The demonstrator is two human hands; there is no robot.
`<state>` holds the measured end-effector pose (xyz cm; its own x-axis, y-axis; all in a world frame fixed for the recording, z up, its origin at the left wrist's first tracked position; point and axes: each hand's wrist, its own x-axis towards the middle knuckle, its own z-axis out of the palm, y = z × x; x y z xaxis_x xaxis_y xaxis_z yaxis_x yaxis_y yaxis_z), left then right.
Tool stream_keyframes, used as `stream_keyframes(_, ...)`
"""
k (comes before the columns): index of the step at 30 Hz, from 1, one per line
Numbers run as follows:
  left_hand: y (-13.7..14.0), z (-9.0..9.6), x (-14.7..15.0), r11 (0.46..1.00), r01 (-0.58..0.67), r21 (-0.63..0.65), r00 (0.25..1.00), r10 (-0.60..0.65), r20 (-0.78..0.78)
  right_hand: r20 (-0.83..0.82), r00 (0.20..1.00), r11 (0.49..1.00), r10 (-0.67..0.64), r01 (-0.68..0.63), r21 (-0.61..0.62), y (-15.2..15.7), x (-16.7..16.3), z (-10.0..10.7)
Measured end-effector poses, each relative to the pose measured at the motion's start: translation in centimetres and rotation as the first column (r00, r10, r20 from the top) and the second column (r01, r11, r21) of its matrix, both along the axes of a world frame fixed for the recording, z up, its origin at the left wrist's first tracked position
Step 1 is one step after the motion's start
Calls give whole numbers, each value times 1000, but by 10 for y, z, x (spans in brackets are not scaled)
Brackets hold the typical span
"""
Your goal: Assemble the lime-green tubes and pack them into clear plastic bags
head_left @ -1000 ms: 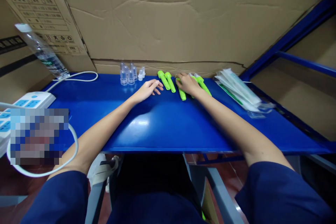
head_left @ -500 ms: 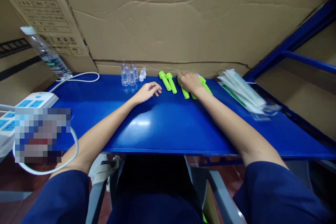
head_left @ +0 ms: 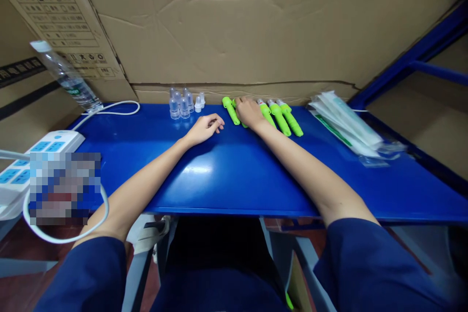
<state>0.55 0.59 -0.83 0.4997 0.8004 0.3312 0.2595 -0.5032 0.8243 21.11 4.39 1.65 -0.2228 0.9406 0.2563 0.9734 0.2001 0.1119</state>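
Observation:
My left hand (head_left: 205, 128) rests on the blue table with its fingers loosely curled and apart, holding nothing. Lime-green flashlight-shaped tubes lie in a row near the back wall. My right hand (head_left: 250, 112) covers one green tube (head_left: 245, 126), its fingers bent down around the top end; most of that tube is hidden. Just left of it lies another green tube (head_left: 231, 112). To the right are three more, one green tube (head_left: 281, 121) among them, with clear or white tips showing at their heads. Several clear plastic caps (head_left: 175, 108) and two small white-based pieces (head_left: 198, 104) stand left of my left hand.
A water bottle (head_left: 69, 78) leans at the back left. The power strip (head_left: 51, 148) and its white cable (head_left: 106, 200) lie at the left, beside a blurred-out item. Plastic-wrapped packets (head_left: 347, 124) are at the right. A cardboard wall (head_left: 226, 34) closes off the back.
My right hand has moved left along the row, uncovering the three green tubes on the right. My left hand has stayed in place. The view has shifted slightly.

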Motion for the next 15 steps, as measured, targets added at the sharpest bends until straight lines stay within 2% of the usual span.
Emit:
stream_keyframes(4, 0, 2, -4, 985, -60, 161, 988, 82, -134, -41, 999, 999, -19, 17, -47, -5, 0, 2)
stream_keyframes(9, 0, 6, -7, 921, -84, 381, 930, 209, -301, -49, 999, 996, -20, 15, -89, -14, -1, 5)
stream_keyframes(15, 3, 7, -10, 886, -129, 446, 890, 302, -342, -86, 996, 995, -24, 15, -102, -33, -1, 6)
